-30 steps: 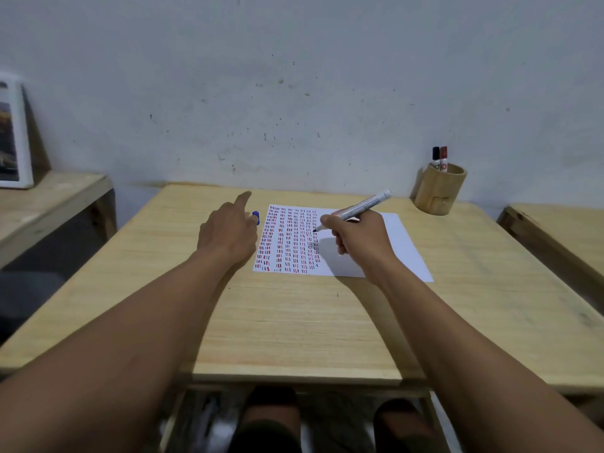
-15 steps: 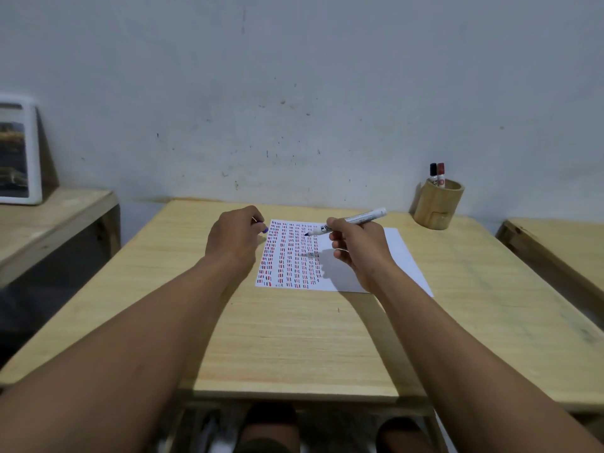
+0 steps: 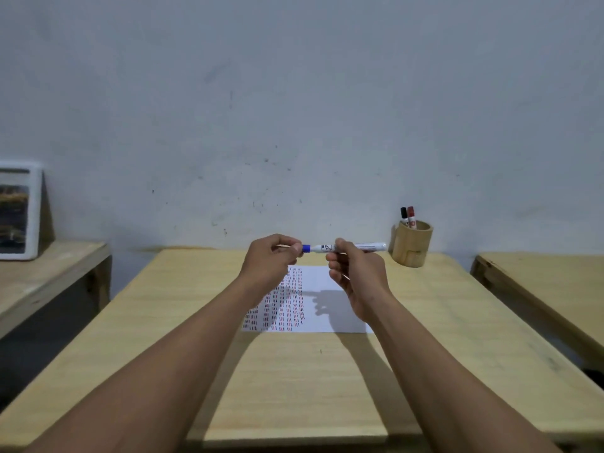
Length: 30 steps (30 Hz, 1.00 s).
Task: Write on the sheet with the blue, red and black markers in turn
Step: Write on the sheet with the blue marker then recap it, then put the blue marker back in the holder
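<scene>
Above the middle of the frame, both hands are raised off the desk point(image 3: 294, 387) and meet over the sheet point(image 3: 327, 308). A second ago the right hand point(image 3: 358, 273) had the blue marker point(image 3: 340, 247) tip-down on the paper while the left hand point(image 3: 269, 266) rested beside the page near the loose cap; half a second ago the left had picked the cap up and the marker had lifted clear. Now the marker lies level between the two hands. The right fingers are wrapped round the barrel near its middle, and the left fingertips are pinched on the blue cap point(image 3: 306, 248) at the marker's left end. Whether the cap is fully seated or just being pressed home, I can't tell from here.

That reads to me as the blue turn ending: the writing has stopped and the pen is being closed. The sheet lies flat below the hands, centre frame, its left half filled with columns of short strokes, its right half bare and partly under the hands' shadow.

Over at the right, against the wall, the bamboo cup point(image 3: 412, 244) holds the black marker point(image 3: 404, 216) and the red marker point(image 3: 411, 216), both upright with caps up. My guess is the blue goes back there and the red comes out next.
</scene>
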Available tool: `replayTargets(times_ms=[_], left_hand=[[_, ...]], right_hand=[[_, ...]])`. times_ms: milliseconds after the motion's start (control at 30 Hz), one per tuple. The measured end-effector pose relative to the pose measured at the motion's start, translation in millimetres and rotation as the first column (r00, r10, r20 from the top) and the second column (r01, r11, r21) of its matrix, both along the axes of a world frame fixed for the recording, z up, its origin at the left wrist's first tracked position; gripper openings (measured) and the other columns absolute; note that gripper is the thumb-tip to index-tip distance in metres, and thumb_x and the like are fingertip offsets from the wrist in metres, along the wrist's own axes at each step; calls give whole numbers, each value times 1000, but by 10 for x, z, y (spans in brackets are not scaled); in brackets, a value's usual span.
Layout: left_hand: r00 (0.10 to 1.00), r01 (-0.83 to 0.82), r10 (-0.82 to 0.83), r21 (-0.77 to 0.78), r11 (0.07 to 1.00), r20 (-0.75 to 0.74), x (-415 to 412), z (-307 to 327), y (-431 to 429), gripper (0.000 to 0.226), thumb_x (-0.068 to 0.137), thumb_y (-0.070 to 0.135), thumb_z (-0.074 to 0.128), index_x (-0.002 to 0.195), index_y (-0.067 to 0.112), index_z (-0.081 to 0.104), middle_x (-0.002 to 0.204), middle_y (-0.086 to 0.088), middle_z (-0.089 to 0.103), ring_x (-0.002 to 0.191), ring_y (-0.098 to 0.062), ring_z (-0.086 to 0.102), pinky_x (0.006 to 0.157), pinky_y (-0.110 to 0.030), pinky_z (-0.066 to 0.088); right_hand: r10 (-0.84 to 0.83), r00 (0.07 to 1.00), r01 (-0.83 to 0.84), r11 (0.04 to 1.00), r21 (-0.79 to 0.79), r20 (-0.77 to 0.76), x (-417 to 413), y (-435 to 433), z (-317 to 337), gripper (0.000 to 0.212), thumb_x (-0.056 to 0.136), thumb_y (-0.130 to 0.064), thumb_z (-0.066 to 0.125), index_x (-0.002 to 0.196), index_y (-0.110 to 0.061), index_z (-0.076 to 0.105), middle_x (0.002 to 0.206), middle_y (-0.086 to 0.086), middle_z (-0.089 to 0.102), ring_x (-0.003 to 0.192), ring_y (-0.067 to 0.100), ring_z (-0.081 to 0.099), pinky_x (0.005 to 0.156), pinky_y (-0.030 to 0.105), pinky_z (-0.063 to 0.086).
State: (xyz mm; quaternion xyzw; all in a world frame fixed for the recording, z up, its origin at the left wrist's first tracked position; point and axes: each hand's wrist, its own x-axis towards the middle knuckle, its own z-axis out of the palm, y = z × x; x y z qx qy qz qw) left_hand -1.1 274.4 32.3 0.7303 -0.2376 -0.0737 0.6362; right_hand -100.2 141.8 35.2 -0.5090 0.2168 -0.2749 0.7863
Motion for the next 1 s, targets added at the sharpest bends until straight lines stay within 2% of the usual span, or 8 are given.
replayTargets(times_ms=[300, 400, 500, 567, 633, 733, 867, 1000], left_hand=[[997, 69, -69, -40, 997, -15, -152, 117, -145, 11, 97, 19, 65, 92, 21, 74, 93, -2, 75, 87, -15, 66, 83, -36, 55], [997, 61, -60, -12, 998, 54, -176, 113, -163, 11, 97, 20, 65, 93, 20, 75, 89, -2, 75, 80, -15, 63, 75, -34, 53], [985, 0, -4, 24, 1000, 173, -186, 92, -223, 12, 95, 24, 67, 89, 22, 77, 84, -2, 76, 60, -13, 51, 62, -29, 43], [977, -45, 38, 28, 999, 211, -205, 109, -259, 12, 94, 24, 67, 90, 21, 78, 84, 0, 76, 64, -11, 55, 63, -26, 41], [971, -66, 56, 36, 997, 233, -222, 141, -297, 13, 94, 24, 67, 91, 20, 79, 86, 1, 76, 73, -10, 60, 65, -23, 41], [960, -69, 54, 46, 997, 275, -263, 210, -385, 13, 94, 24, 67, 90, 20, 78, 86, 4, 76, 81, -10, 65, 65, -16, 42], [938, -69, 59, 16, 997, 342, -314, 332, -541, 13, 93, 25, 66, 88, 22, 78, 84, 9, 76, 81, -6, 67, 68, -19, 44], [937, -51, 45, 6, 999, 346, -344, 427, -771, 22, 98, 36, 58, 94, 25, 76, 85, 8, 75, 79, -11, 67, 71, -27, 48]], right_hand=[[30, 999, -30, 998, 60, 11, -109, -137, 17, 15, 93, -19, 73, 88, -6, 69, 71, 2, 63, 62, 9, 60, 57, 18, 57], [-2, 999, -4, 984, 179, 34, -108, -129, 42, 14, 91, -10, 74, 95, 3, 68, 77, 8, 66, 68, 13, 66, 66, 23, 63], [-128, 992, 126, 983, 136, 6, -51, -101, 47, 59, 84, -7, 81, 134, 9, 52, 84, 14, 73, 65, 16, 74, 60, 24, 63], [-186, 982, 183, 979, 90, 27, -41, -119, 16, 86, 85, -7, 80, 154, -5, 28, 85, 13, 75, 65, 16, 75, 64, 26, 63], [-173, 985, 173, 985, -19, 7, -93, -105, 48, 67, 93, -8, 71, 148, -11, 35, 84, 14, 72, 65, 18, 71, 70, 30, 64], [-166, 980, 121, 937, -327, -111, -165, -120, 132, 18, 98, -12, 56, 113, -5, 64, 81, 16, 70, 63, 21, 68, 69, 36, 63], [-229, 943, 7, 738, -675, -241, -195, -242, 191, 18, 88, -12, 52, 102, -17, 62, 79, 9, 73, 67, 26, 74, 63, 43, 62], [-288, 923, -13, 641, -768, -255, -236, -503, 210, 7, 95, -22, 57, 97, -19, 64, 76, 8, 72, 60, 21, 65, 55, 37, 53]])
